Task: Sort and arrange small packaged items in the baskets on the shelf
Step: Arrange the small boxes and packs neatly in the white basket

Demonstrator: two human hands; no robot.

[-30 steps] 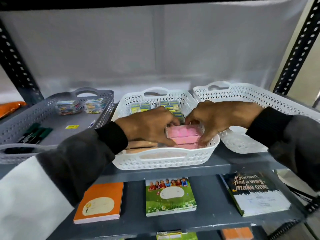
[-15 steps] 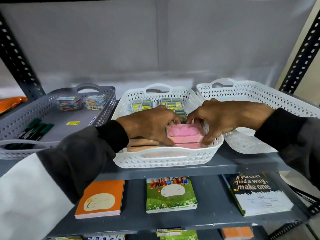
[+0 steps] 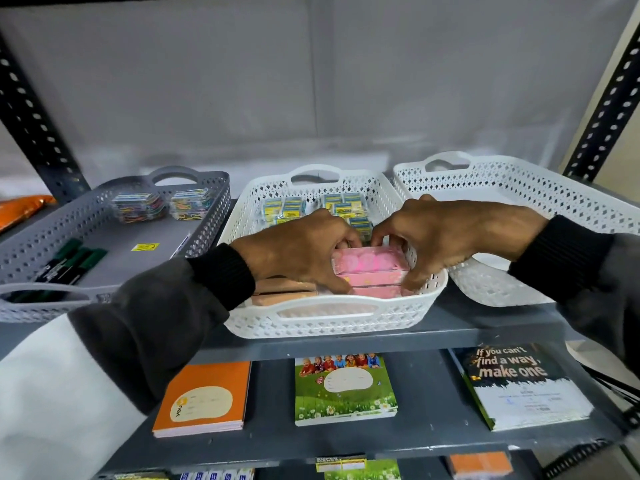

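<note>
Fingertips drawn together behind pink packs (image 3: 369,271); left hand (image 3: 304,251), right hand (image 3: 446,237) gripping them near basket's (image 3: 329,320) right wall.

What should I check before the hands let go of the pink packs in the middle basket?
1. Left hand and right hand on the pink packs from either side: ok.
2. Packs inside the middle white basket, near its front right corner: ok.
3. Stack edges squared up: cannot tell, fingers cover the ends.
4. Tan packs alongside kept apart: ok.
5. Yellow-blue boxes at the back undisturbed: ok.
</note>
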